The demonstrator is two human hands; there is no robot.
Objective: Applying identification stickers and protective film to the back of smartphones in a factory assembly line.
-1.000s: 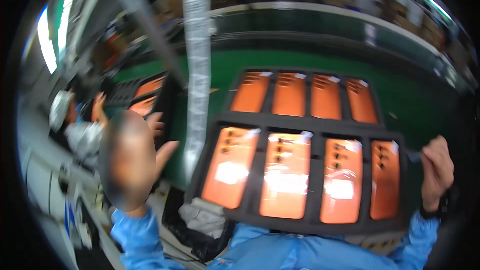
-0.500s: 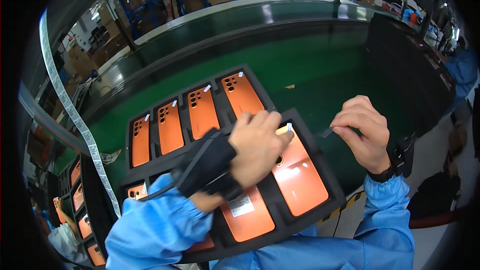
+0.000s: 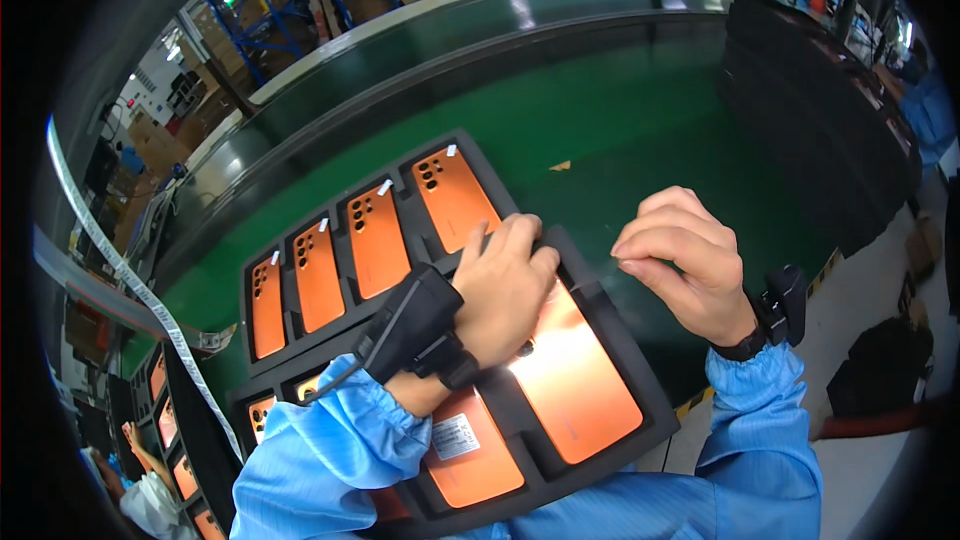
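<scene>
The left hand [image 3: 507, 280] lies palm down on the near black plastic tray [image 3: 610, 325], with its fingers stretched flat over the top end of a glossy orange phone back cover [image 3: 575, 380] that sits in the rightmost pocket of this tray. The grip of this hand is open — it presses on the cover and does not close around anything. A black wrist device with a cable [image 3: 415, 325] is strapped on the left wrist, above the light blue sleeve [image 3: 320, 460].

The right hand [image 3: 685, 265] hovers just beside the tray's right edge, above the green conveyor surface [image 3: 620, 110]. Its fingers are curled inward with the thumb against them; whether something small is pinched between them, I cannot tell. A black band [image 3: 775, 315] is on the right wrist.

In the next pocket to the left lies another orange cover with a white label [image 3: 470, 455], partly under the left forearm. Behind, touching the near tray, a second black tray [image 3: 255, 340] holds four orange covers [image 3: 375, 240] in a row, each with a small white tab at its top.
</scene>
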